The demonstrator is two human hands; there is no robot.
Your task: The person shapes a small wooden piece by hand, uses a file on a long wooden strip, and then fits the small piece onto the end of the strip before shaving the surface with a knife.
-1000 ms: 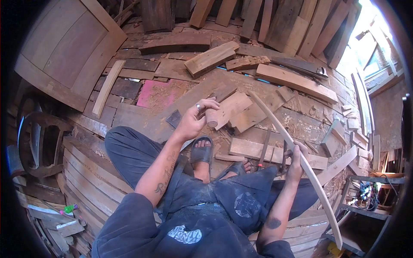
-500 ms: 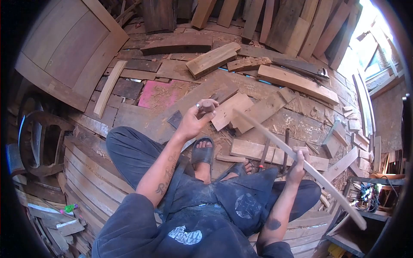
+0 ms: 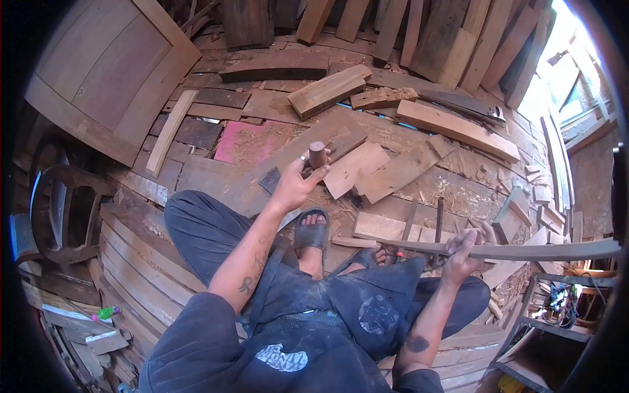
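In my left hand [image 3: 295, 187] is a short, round piece of wood [image 3: 317, 154], brown and upright, with its flat end facing up and my fingers wrapped round it. A ring shows on one finger. My right hand [image 3: 462, 254] holds a long, slim wooden strip [image 3: 544, 251] by the thumb and fingers, loosely, above my right knee. The strip lies nearly level across the view, its near end by my right foot and its far end at the right edge. Below my left hand is my sandalled foot [image 3: 310, 230].
Several boards [image 3: 406, 171] lie on the plank floor ahead, among shavings. A handsaw [image 3: 458, 105] rests behind them. At upper left leans a wooden panel [image 3: 111, 78]; a shelf [image 3: 557, 327] with tangled wires stands at right. Chisel-like metal bars [image 3: 439, 219] are near my right foot.
The wooden strip has swung from a slant to nearly level, its outer end rising to the right edge. The round piece in my left hand has tipped more upright.
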